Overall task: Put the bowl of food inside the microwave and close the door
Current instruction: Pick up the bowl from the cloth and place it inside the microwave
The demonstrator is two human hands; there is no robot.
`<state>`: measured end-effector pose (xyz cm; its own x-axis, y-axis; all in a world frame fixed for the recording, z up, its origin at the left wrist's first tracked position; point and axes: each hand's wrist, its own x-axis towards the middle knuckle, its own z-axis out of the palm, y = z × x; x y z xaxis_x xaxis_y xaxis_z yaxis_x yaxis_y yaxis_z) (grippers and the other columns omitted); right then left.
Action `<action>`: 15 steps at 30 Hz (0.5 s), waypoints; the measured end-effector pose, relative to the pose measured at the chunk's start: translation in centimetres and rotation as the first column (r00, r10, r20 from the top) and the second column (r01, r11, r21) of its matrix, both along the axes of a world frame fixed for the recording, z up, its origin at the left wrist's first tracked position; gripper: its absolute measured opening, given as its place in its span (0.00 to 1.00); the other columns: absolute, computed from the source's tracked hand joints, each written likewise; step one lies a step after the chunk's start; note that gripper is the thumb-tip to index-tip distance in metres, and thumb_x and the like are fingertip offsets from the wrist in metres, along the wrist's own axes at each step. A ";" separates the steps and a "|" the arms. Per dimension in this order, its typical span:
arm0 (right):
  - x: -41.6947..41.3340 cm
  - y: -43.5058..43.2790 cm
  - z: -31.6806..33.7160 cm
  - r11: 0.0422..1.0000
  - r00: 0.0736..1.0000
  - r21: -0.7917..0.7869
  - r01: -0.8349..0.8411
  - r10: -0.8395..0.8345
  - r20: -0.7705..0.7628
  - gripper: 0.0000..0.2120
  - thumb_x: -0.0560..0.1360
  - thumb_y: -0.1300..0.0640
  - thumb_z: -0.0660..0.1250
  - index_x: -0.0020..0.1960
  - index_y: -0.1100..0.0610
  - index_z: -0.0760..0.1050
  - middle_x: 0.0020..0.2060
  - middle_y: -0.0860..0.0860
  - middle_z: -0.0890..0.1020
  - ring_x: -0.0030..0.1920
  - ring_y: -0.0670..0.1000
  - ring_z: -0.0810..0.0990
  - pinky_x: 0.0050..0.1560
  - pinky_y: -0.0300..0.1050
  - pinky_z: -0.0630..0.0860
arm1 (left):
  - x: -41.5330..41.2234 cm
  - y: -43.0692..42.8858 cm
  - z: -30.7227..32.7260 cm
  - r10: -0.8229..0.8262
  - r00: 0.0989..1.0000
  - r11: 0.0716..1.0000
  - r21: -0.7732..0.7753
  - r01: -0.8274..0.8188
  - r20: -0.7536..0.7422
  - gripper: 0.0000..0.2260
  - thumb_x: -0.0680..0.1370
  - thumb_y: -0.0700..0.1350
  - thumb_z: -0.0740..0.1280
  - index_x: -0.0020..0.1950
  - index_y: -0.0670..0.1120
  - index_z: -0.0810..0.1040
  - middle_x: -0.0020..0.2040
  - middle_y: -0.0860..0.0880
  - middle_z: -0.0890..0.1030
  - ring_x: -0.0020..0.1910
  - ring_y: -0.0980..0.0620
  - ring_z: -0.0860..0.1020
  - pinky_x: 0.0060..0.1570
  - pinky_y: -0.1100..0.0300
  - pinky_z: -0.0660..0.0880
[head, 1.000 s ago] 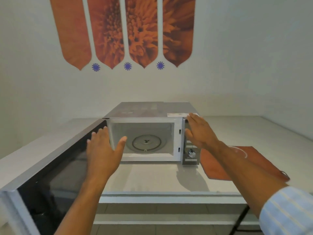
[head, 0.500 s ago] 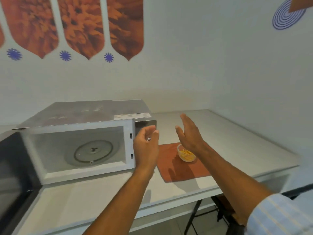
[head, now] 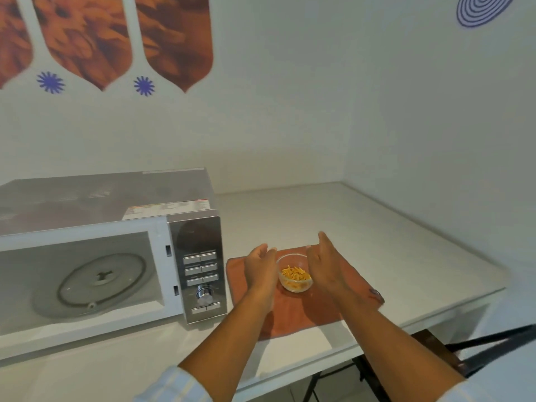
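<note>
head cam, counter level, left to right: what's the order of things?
Glass turntable inside the open microwave → microwave control panel → left hand → bowl of food on the orange cloth → right hand → bare white counter.

One microwave [head: 110, 256] at left of frame, with one glass turntable [head: 95, 282] inside and one dial [head: 204, 294] on its panel. One clear bowl [head: 295, 274] of yellow food at centre — pieces too many and too small to count. One orange mat [head: 295, 309] beneath it. Two hands: left hand [head: 260, 268], right hand [head: 326, 264]. One white table [head: 391, 242]. Wall decals, upper frame: three orange panels (leftmost cut off), two blue stars, one blue spiral [head: 483, 8].
</note>
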<state>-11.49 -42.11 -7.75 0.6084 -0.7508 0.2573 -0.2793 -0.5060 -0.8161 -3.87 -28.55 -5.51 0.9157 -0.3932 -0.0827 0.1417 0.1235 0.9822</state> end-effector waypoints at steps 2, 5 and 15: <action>-0.3 -0.5 -1.0 0.995 1.000 0.100 0.005 -0.005 -0.007 0.30 0.84 0.48 0.55 0.83 0.55 0.53 0.81 0.51 0.61 0.81 0.53 0.58 0.73 0.43 0.55 | 0.3 -1.4 -1.4 -0.007 0.999 1.000 0.019 0.008 -0.046 0.21 0.83 0.45 0.67 0.76 0.46 0.76 0.70 0.46 0.81 0.66 0.46 0.80 0.68 0.48 0.78; -0.3 -1.5 -2.7 0.977 1.000 0.211 0.009 -0.005 -0.016 0.14 0.81 0.50 0.56 0.66 0.51 0.65 0.60 0.48 0.69 0.64 0.50 0.70 0.64 0.44 0.69 | 0.7 -2.8 -3.4 -0.013 0.995 1.000 0.027 0.016 -0.097 0.21 0.81 0.42 0.67 0.75 0.45 0.78 0.67 0.44 0.84 0.63 0.44 0.83 0.67 0.46 0.80; 0.2 -0.8 -5.1 0.933 0.995 0.356 -0.054 0.021 0.094 0.16 0.84 0.48 0.53 0.65 0.46 0.76 0.60 0.46 0.83 0.62 0.48 0.81 0.57 0.42 0.79 | 1.1 -4.2 -6.9 -0.061 0.987 0.997 0.027 0.066 -0.148 0.18 0.86 0.46 0.64 0.74 0.44 0.79 0.68 0.45 0.84 0.66 0.45 0.83 0.70 0.45 0.79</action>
